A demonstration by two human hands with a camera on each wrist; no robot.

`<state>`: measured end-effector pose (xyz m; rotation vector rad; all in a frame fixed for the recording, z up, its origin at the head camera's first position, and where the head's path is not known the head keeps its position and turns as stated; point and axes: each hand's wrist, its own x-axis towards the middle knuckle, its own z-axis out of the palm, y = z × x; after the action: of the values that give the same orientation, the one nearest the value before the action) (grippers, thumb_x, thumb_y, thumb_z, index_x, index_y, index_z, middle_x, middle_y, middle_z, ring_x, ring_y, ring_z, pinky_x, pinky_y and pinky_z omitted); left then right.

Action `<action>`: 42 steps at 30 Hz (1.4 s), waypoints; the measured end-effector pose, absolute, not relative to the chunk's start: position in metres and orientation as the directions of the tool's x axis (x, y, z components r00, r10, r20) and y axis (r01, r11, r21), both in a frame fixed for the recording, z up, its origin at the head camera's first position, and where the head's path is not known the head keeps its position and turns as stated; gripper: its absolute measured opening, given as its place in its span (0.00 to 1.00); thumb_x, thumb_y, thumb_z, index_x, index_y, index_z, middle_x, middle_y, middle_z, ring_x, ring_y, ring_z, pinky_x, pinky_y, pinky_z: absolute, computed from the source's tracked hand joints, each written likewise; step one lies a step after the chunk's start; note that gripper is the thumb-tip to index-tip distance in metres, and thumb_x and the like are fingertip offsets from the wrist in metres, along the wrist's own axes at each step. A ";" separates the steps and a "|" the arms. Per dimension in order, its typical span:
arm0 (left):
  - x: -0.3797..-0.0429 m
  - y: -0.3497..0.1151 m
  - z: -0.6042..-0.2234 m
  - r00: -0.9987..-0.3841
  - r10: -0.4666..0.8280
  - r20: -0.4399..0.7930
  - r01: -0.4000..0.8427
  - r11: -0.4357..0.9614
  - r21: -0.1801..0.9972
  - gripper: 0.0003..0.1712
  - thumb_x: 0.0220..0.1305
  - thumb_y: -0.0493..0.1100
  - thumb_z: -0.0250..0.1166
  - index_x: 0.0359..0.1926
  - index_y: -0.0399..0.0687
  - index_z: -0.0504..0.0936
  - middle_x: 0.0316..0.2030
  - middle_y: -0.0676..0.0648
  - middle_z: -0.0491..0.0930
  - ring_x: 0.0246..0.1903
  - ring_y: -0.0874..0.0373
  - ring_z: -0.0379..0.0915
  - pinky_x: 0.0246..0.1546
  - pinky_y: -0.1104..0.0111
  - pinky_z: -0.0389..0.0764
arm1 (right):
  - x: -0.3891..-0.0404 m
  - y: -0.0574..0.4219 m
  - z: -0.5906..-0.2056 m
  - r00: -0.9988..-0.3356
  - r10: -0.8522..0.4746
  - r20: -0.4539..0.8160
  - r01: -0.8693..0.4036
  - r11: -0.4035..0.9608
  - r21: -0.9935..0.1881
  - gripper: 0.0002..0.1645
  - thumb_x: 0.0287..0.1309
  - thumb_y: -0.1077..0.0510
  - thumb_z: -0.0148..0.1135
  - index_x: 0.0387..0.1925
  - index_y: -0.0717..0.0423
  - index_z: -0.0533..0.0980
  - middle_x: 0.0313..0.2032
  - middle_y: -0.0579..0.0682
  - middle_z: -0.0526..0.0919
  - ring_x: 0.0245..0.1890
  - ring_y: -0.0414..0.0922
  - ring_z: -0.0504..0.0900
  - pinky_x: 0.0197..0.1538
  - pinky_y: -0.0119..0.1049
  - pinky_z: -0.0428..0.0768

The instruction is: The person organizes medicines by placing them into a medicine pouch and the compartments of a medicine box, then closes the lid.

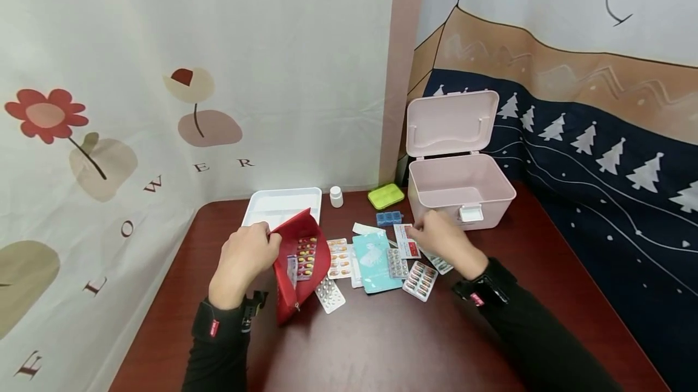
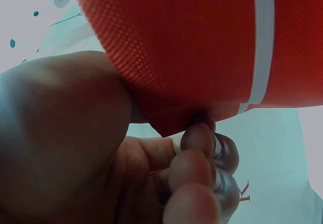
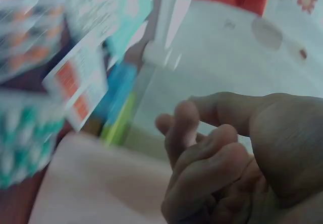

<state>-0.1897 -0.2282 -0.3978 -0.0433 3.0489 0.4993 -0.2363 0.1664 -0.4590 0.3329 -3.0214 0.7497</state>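
My left hand [image 1: 248,255] grips the left edge of a red zip pouch [image 1: 320,259], its thumb and fingers pinching the cloth in the left wrist view. The pouch gapes, with a blister pack of red and yellow capsules [image 1: 306,259] inside. My right hand [image 1: 444,237] hovers in front of the pink box, its fingers loosely bent and holding nothing in the right wrist view. Nearest to it are a white and red blister card [image 1: 405,242], a green-and-white capsule pack [image 3: 25,133] and a blister pack of dark capsules [image 1: 420,281].
An open pink medicine box [image 1: 463,183] stands at the back right. Along the back are a white tray [image 1: 280,198], a white bottle [image 1: 336,197], a green case [image 1: 386,196] and a blue pill box [image 1: 389,218]. A turquoise packet [image 1: 373,259] lies among several blister packs.
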 end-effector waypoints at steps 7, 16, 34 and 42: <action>-0.190 -0.229 -0.398 -0.998 -0.017 -0.056 -0.034 0.947 0.321 0.22 0.76 0.50 0.61 0.53 0.33 0.82 0.42 0.36 0.88 0.33 0.49 0.81 0.35 0.54 0.85 | -0.230 0.204 -0.473 -0.989 -0.142 -0.048 -0.111 0.910 -0.399 0.33 0.69 0.46 0.71 0.10 0.46 0.69 0.13 0.39 0.61 0.18 0.41 0.66 0.24 0.35 0.60; -0.184 -0.230 -0.404 -0.996 -0.029 -0.089 -0.057 0.944 0.324 0.24 0.76 0.51 0.63 0.55 0.32 0.81 0.43 0.35 0.89 0.34 0.50 0.82 0.37 0.52 0.87 | -0.217 0.211 -0.490 -0.971 -0.088 -0.220 -0.024 0.961 -0.275 0.32 0.63 0.35 0.77 0.16 0.51 0.76 0.22 0.49 0.73 0.26 0.49 0.76 0.28 0.41 0.70; -0.188 -0.228 -0.403 -0.997 -0.024 -0.071 -0.046 0.944 0.326 0.21 0.77 0.51 0.62 0.52 0.35 0.82 0.37 0.39 0.87 0.30 0.52 0.79 0.31 0.59 0.81 | -0.221 0.214 -0.497 -0.981 -0.054 -0.188 -0.006 0.969 -0.246 0.24 0.63 0.40 0.77 0.27 0.55 0.82 0.32 0.55 0.84 0.32 0.52 0.82 0.34 0.51 0.80; -0.190 -0.227 -0.401 -0.998 -0.020 -0.064 -0.040 0.945 0.324 0.23 0.76 0.52 0.62 0.54 0.33 0.82 0.43 0.36 0.89 0.32 0.51 0.82 0.35 0.54 0.87 | -0.224 0.216 -0.493 -0.981 -0.045 -0.186 0.005 0.965 -0.262 0.29 0.58 0.38 0.81 0.35 0.61 0.85 0.35 0.57 0.85 0.33 0.53 0.81 0.34 0.51 0.79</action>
<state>-0.1901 -0.2275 -0.4011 -0.0474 3.0390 0.5087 -0.2241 0.2158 -0.4933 0.0341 -3.3037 0.4417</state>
